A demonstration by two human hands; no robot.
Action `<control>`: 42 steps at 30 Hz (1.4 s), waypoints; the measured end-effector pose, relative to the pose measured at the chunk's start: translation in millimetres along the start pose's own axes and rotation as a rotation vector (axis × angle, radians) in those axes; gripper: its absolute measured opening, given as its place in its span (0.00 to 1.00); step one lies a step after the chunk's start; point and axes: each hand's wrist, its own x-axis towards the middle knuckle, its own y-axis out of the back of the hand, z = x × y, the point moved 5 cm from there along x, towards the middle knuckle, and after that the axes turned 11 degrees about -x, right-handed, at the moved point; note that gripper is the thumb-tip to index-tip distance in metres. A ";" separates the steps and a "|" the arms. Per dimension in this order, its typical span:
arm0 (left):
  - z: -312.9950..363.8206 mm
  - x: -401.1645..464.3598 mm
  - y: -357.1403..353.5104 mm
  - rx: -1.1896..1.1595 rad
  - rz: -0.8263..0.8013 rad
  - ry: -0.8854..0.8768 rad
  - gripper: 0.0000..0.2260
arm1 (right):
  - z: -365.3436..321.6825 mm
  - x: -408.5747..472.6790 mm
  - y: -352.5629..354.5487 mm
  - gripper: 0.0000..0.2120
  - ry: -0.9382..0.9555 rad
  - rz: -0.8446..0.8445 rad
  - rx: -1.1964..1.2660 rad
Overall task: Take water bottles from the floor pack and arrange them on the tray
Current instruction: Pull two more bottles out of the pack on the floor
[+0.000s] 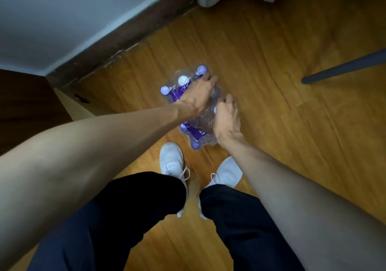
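A: Where is the pack of water bottles [189,103] now?

B: It stands on the wooden floor [271,82], just in front of the white shoes [172,162], near the dark skirting board [117,49]. Its long axis runs from the shoes away toward the wall. The tray is not in view.

A: And the hands?

B: Both are down on the pack. The left hand [197,97] lies over the middle, fingers reaching toward the far caps. The right hand [226,122] is at the right edge, nearer to the shoes. The bottle to take lies under and between them, I think.

A: Are the hands closed on something?

B: The right one curls around something clear, a bottle or the wrap, I cannot tell which. For the left one I also cannot tell; its palm hides the fingers' hold.

A: What is the material like?

B: Thin shiny plastic film, wrinkled, over clear round bottles with purple caps [202,69] and purple labels. It seems slippery and soft, so I judge the left hand must steady the pack while the right pulls upward.
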 end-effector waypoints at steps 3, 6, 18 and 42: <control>0.1 -1.0 -4.1 0.130 -0.014 0.001 0.17 | -7.5 -0.6 1.0 0.14 0.022 0.001 -0.036; -3.8 -5.4 -6.9 0.171 -0.031 -0.035 0.17 | -4.2 -0.4 -2.7 0.14 0.020 -0.030 0.023; 42.8 -134.4 88.7 -0.109 0.049 0.137 0.15 | -5.3 -106.6 108.1 0.14 -0.110 -0.065 0.347; 285.2 -604.5 335.0 -0.532 0.822 0.372 0.07 | -83.0 -479.4 520.8 0.10 0.424 0.059 0.175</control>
